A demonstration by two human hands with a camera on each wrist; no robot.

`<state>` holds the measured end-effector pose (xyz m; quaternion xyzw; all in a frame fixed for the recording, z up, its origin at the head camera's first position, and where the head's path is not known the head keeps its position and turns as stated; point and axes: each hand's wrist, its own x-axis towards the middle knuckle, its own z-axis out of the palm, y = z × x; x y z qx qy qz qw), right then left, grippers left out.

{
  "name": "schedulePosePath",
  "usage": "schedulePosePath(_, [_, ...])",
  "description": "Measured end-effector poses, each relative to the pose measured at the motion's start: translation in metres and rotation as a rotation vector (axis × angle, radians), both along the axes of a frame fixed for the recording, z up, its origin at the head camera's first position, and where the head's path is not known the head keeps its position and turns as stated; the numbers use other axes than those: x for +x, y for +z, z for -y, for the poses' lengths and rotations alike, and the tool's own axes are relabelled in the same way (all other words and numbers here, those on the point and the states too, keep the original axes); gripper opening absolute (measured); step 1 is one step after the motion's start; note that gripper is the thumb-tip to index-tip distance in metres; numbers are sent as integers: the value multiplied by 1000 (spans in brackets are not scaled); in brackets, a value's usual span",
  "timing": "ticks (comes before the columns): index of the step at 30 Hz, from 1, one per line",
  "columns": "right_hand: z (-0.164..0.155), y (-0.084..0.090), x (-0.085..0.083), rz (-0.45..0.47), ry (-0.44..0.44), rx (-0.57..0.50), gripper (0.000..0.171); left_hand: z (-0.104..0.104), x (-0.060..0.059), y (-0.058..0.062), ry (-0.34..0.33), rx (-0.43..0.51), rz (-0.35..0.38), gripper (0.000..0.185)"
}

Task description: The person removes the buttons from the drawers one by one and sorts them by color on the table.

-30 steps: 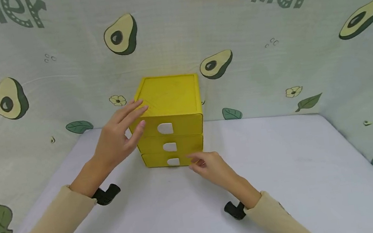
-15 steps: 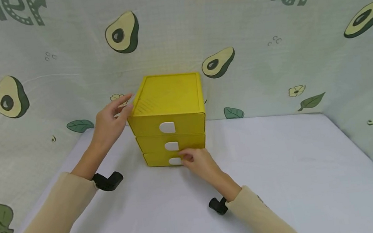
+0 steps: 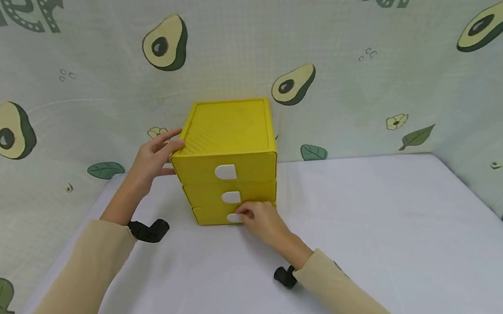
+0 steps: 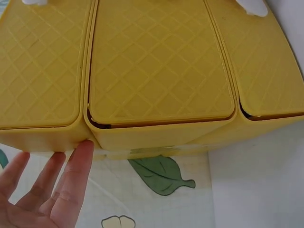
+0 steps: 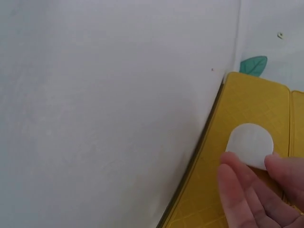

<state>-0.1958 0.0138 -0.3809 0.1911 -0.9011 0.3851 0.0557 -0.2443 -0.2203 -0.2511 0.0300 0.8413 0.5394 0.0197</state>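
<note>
A yellow three-drawer box [image 3: 234,127] stands on the white table, its drawers closed and each fitted with a white tab handle. At its upper left side, my left hand [image 3: 148,163] has its fingers extended. In the left wrist view, the fingertips of that hand [image 4: 59,194] touch the box's side wall beside the top drawer. My right hand [image 3: 264,222] is at the bottom drawer and pinches its handle [image 3: 233,218] between thumb and fingers. Seen from the right wrist, the rounded white handle [image 5: 251,142] shows above the fingertips, against the crosshatched yellow drawer front.
The middle drawer's handle [image 3: 231,197] sits just above the right hand, the top drawer's handle [image 3: 225,172] higher up. Behind the box hangs a pale cloth [image 3: 227,39] printed with avocados and leaves. White table surface [image 3: 382,224] extends to the right.
My right hand has moved left from the bottom drawer's right edge onto its handle. The left hand has drawn back from over the top to the box's left side.
</note>
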Motion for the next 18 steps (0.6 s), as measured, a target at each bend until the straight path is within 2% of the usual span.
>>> schedulePosePath(10, [-1, 2, -2, 66, -12, -27, 13, -3, -4, 1, 3, -28, 2, 58])
schedulePosePath(18, [0, 4, -3, 2, -12, -12, 12, -2, -7, 0, 7, -36, -3, 58])
